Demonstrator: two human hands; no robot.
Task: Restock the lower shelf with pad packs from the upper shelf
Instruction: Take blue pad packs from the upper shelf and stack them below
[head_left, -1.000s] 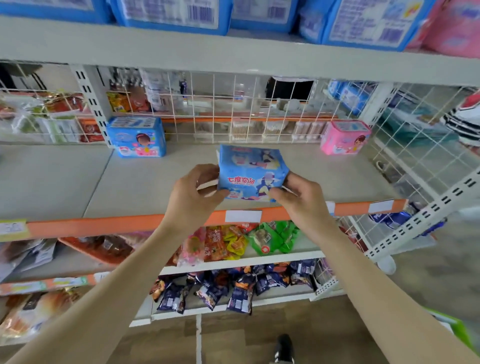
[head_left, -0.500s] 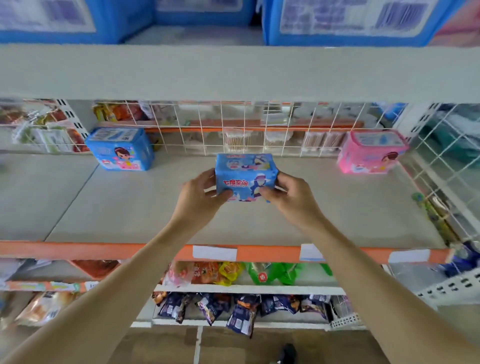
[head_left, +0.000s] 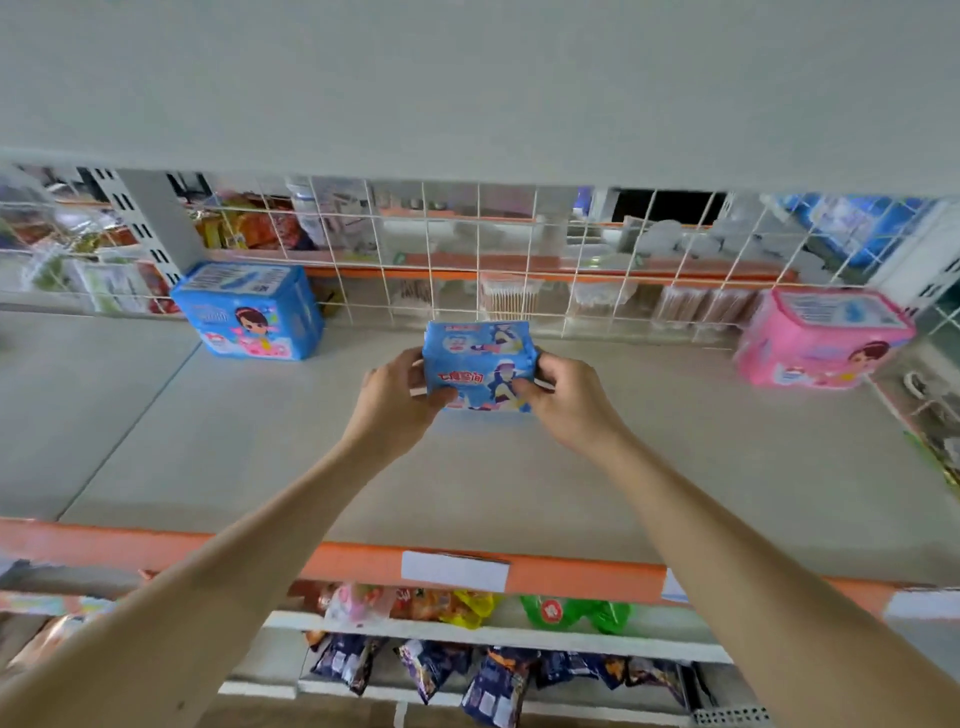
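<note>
Hands are holding a small blue pad pack from both ends. The left hand is gripping the pack's left end, with the thumb lying across the front face and the fingers curling behind it. The right hand is gripping the right end in the same way, its thumb pressing on the front near the bottom corner. The pack is standing upright, printed face toward the camera, just in front of the wire grid and near the middle of its width. It is sitting low over the lower shelf, the grey board running forward from the foot of the grid. Whether its bottom edge is touching the board is not possible to tell.

A bigger blue pack is standing on the board against the left end of the grid. A pink pack is standing against the right end, and both are well apart from the held pack. Behind the grid, boxes of cotton swabs are showing through the wires. Above the grid, the pale underside of the upper shelf is filling the top of the view. Well forward of the grid, an orange strip is edging the board and carrying a white label. Below that, dark snack bags are sitting in a row.
</note>
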